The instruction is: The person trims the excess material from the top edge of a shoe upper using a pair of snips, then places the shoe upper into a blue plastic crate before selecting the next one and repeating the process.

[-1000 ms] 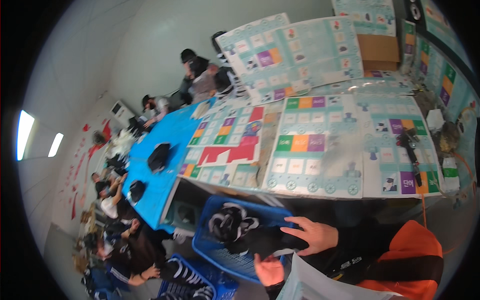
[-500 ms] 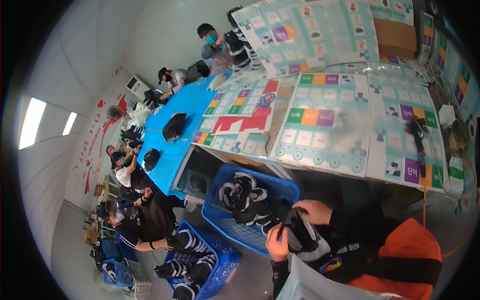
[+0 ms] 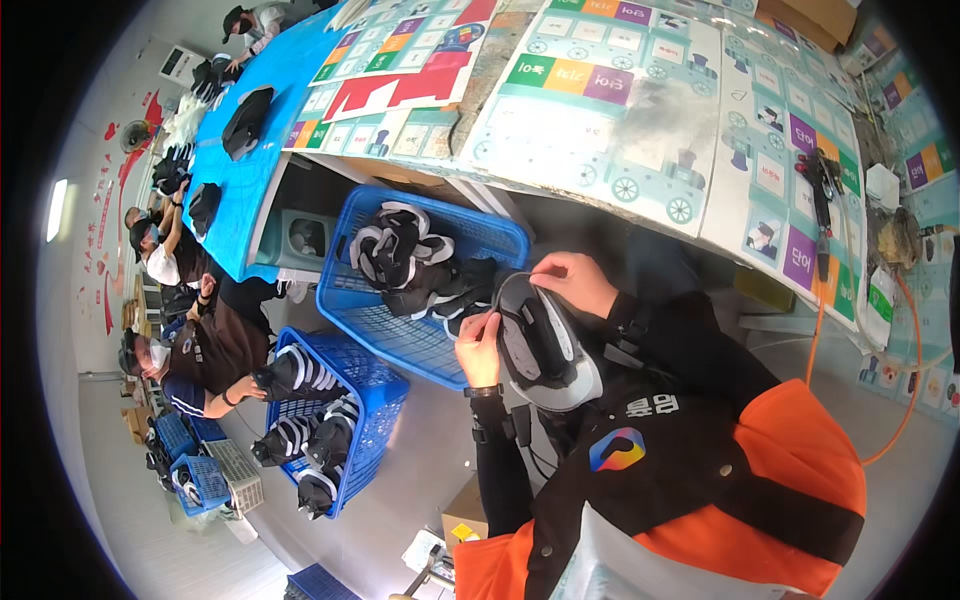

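Glossy white sheets printed with teal, green, orange and purple blocks (image 3: 570, 130) cover a workbench from twelve to two o'clock, perhaps laid there to shield its worn top. At eleven o'clock runs a table with a bright blue covering (image 3: 240, 205), two dark caps lying on it well apart.

Near the centre of the view, in front of the person's body, is a black fabric cap with a pale grey brim (image 3: 550, 340). Its brim points toward five o'clock and its far rim is held up by both bare hands. The left hand (image 3: 478, 350) has a narrow pinch on the rim at the cap's ten o'clock; the right hand (image 3: 580, 284) pinches it just as narrowly at one o'clock. Holding two spots on one edge — rather than gripping the crown — probably keeps that rim drawn out and visible.

At the cap's ten o'clock, a blue plastic lattice basket (image 3: 490, 235) holds more black-and-white caps, likely set close for an easy reach. A second blue plastic basket (image 3: 372, 400), at nine o'clock, carries nested stacks of caps (image 3: 335, 435), seemingly nested to save room; a co-worker's hand (image 3: 240, 390) touches one stack. At two o'clock, a dark hand tool (image 3: 822, 200) lies on the sheets, an orange hose (image 3: 815, 325) hanging below it.
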`<control>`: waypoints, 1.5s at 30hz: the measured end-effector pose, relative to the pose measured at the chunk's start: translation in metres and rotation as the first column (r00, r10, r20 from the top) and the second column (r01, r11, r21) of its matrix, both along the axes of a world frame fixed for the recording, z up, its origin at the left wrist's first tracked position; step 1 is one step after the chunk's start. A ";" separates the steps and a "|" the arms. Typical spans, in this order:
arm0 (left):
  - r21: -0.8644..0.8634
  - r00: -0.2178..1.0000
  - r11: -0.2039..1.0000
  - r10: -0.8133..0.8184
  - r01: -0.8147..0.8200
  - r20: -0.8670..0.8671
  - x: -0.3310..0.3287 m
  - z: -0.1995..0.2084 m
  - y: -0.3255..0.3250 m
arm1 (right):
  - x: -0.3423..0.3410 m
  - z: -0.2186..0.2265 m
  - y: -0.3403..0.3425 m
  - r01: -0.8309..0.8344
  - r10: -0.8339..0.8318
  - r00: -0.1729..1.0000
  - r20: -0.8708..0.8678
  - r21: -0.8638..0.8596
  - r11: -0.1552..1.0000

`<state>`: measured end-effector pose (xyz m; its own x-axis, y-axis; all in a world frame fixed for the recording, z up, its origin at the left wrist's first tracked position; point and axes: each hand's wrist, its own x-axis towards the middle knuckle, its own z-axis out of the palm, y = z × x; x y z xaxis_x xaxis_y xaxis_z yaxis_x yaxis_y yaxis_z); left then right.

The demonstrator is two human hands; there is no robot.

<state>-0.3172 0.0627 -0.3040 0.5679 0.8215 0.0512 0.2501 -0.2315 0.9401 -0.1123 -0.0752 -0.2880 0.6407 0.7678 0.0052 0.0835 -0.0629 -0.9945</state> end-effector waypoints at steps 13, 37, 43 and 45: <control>-0.804 0.928 0.530 0.078 0.270 0.363 0.001 0.079 0.007 | 0.041 0.009 -0.014 -0.292 0.318 0.667 -0.674 0.157 0.944; -0.744 0.950 0.611 -0.044 0.270 0.309 0.011 0.120 -0.011 | 0.018 0.129 -0.041 -0.438 0.364 0.868 0.338 0.176 0.881; -0.022 0.915 0.936 -0.337 0.350 0.220 0.017 0.164 -0.021 | 0.003 0.151 -0.042 -0.034 0.012 0.745 0.667 0.019 0.999; -0.009 0.889 0.925 -0.362 0.379 0.279 0.005 0.180 -0.007 | 0.026 0.154 -0.046 0.120 -0.221 0.789 0.573 0.208 0.971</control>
<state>-0.3125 0.0557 -0.1238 0.8036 0.5604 0.2003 -0.1052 -0.1975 0.9746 -0.0865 -0.1209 -0.1342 0.5948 0.6032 0.5313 0.6573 0.0155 -0.7535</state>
